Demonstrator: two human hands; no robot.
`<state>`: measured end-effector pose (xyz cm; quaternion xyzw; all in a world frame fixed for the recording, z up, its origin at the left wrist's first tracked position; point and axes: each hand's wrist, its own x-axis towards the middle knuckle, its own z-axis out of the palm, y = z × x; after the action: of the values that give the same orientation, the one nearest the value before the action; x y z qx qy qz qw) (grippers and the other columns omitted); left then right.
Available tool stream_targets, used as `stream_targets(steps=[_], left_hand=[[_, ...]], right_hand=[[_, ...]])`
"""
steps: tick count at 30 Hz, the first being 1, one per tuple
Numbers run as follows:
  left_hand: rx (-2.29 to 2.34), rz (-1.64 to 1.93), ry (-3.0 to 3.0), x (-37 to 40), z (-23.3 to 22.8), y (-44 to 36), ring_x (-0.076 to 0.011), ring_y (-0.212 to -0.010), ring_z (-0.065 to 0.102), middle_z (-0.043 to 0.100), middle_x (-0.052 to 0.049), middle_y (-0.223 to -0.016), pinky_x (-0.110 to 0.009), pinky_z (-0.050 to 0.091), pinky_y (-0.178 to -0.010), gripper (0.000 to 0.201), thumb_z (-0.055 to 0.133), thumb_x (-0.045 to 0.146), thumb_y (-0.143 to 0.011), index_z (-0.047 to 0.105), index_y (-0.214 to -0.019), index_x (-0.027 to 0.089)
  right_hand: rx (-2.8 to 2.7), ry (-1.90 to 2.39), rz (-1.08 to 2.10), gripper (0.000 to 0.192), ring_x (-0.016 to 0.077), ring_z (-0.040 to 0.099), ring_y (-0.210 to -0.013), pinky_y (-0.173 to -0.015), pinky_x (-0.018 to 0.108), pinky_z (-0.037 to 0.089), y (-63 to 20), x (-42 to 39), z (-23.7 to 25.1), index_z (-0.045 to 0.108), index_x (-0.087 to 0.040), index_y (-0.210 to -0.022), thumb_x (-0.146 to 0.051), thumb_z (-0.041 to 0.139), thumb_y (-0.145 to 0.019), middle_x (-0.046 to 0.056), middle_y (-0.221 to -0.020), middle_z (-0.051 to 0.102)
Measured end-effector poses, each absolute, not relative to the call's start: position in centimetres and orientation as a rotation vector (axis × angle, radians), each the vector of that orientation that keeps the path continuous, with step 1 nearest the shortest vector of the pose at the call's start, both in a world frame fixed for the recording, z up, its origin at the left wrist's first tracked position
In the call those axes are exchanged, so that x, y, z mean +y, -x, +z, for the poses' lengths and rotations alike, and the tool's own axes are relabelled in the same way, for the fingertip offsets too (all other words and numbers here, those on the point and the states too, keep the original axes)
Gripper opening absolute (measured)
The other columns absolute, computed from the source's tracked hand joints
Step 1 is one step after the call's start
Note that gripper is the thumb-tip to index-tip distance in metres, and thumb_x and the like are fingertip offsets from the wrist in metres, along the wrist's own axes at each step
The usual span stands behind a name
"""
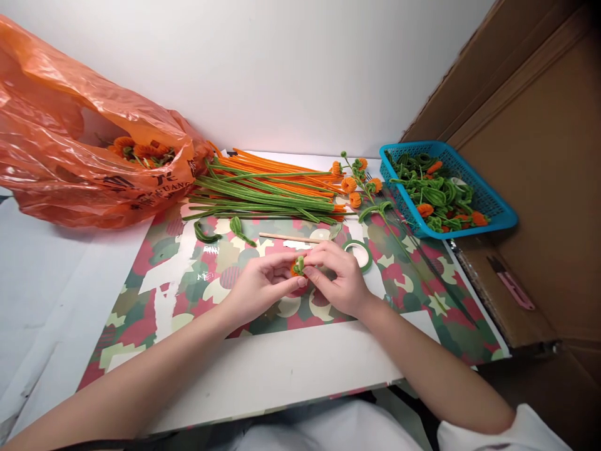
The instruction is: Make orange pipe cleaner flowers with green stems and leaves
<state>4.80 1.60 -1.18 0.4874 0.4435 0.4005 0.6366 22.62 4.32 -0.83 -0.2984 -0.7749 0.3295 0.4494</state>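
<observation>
My left hand [263, 283] and my right hand [339, 279] meet over the patterned mat [413, 282], both pinching a small orange and green pipe-cleaner flower [297, 265] between their fingertips. Behind them lie a thin wooden stick [288, 237], two curled green pipe-cleaner pieces [240, 229] and a roll of green tape [360, 254]. Further back sits a bundle of green and orange pipe cleaners [267, 185].
An orange plastic bag [70, 138] holding orange flowers lies at the back left. A finished flower stem [361, 181] and a blue basket [498, 216] of green and orange pieces stand at the right. A pink cutter [514, 288] rests on cardboard by the right wall.
</observation>
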Motion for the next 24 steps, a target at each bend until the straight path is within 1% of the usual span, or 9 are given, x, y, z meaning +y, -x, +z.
stream_targets(steps=[2,4,7,10,12,15,17,21,24], left_hand=[[1.007,0.932,-1.155,1.59,-1.24,-4.76,-0.0176,-0.074,0.07,0.073,-0.005,-0.088,-0.028,0.061,-0.069,0.039,0.073,0.03,-0.076,0.067,-0.112,0.016],[1.004,0.944,-1.181,1.64,-1.19,-4.69,-0.016,-0.071,0.069,0.073,-0.005,-0.087,-0.026,0.06,-0.066,0.035,0.071,0.031,-0.077,0.069,-0.108,0.015],[1.018,0.902,-1.22,1.76,-0.88,-4.6,-0.0123,-0.062,0.064,0.07,-0.002,-0.075,-0.022,0.055,-0.058,0.025,0.069,0.031,-0.079,0.07,-0.098,0.014],[1.026,0.821,-1.241,1.74,-0.53,-4.63,-0.0091,-0.055,0.056,0.064,0.0,-0.067,-0.018,0.05,-0.051,0.021,0.068,0.032,-0.079,0.07,-0.088,0.013],[1.014,0.781,-1.247,1.63,-0.39,-4.71,-0.008,-0.052,0.054,0.061,0.001,-0.066,-0.017,0.048,-0.049,0.021,0.068,0.032,-0.079,0.069,-0.086,0.013],[1.005,0.742,-1.241,1.47,-0.29,-4.83,-0.0075,-0.05,0.051,0.057,0.002,-0.06,-0.017,0.045,-0.046,0.022,0.067,0.034,-0.079,0.067,-0.084,0.012],[1.008,0.75,-1.208,1.43,-0.26,-4.84,-0.0077,-0.049,0.051,0.056,0.003,-0.06,-0.018,0.046,-0.046,0.024,0.067,0.036,-0.078,0.066,-0.084,0.013],[0.953,0.744,-1.208,1.42,-0.36,-4.68,-0.0076,-0.049,0.049,0.054,0.003,-0.06,-0.019,0.046,-0.046,0.024,0.069,0.035,-0.078,0.063,-0.084,0.013],[0.931,0.717,-1.254,1.38,-0.46,-4.57,-0.007,-0.05,0.049,0.054,0.003,-0.062,-0.017,0.045,-0.046,0.022,0.07,0.031,-0.077,0.063,-0.088,0.012]], right_hand=[[-1.883,0.703,0.834,0.011,0.0163,0.061,-0.08,-0.076,0.033,0.05,-22.55,4.36,-0.93,0.063,-0.021,-0.083,-0.015,0.055,-0.088,0.003,-0.081,0.065],[-1.893,0.69,0.849,0.009,0.0171,0.061,-0.082,-0.077,0.034,0.051,-22.53,4.41,-0.97,0.064,-0.021,-0.088,-0.014,0.058,-0.086,0.004,-0.084,0.066],[-1.956,0.686,0.842,0.01,0.0187,0.061,-0.084,-0.077,0.036,0.05,-22.58,4.52,-1.0,0.064,-0.021,-0.093,-0.016,0.061,-0.084,0.005,-0.087,0.064],[-1.98,0.697,0.823,0.006,0.0186,0.059,-0.083,-0.076,0.035,0.049,-22.63,4.68,-1.02,0.063,-0.02,-0.085,-0.016,0.058,-0.086,0.005,-0.085,0.062],[-1.989,0.694,0.831,0.008,0.0184,0.059,-0.084,-0.076,0.035,0.049,-22.7,4.77,-0.94,0.061,-0.02,-0.084,-0.016,0.055,-0.087,0.005,-0.086,0.061],[-2.011,0.639,0.879,0.011,0.0193,0.058,-0.088,-0.079,0.037,0.049,-22.91,4.82,-0.6,0.061,-0.02,-0.09,-0.017,0.051,-0.088,0.006,-0.091,0.062],[-2.025,0.6,0.893,0.013,0.0202,0.058,-0.09,-0.081,0.039,0.049,-23.07,4.79,-0.34,0.061,-0.021,-0.092,-0.018,0.049,-0.087,0.007,-0.093,0.062],[-2.052,0.625,0.873,0.003,0.0199,0.059,-0.086,-0.079,0.038,0.049,-23.15,4.72,-0.11,0.061,-0.021,-0.082,-0.021,0.058,-0.084,0.005,-0.087,0.063],[-2.034,0.676,0.913,0.009,0.0182,0.06,-0.082,-0.078,0.035,0.05,-23.07,4.74,-0.14,0.061,-0.021,-0.078,-0.022,0.06,-0.087,0.003,-0.081,0.065]])
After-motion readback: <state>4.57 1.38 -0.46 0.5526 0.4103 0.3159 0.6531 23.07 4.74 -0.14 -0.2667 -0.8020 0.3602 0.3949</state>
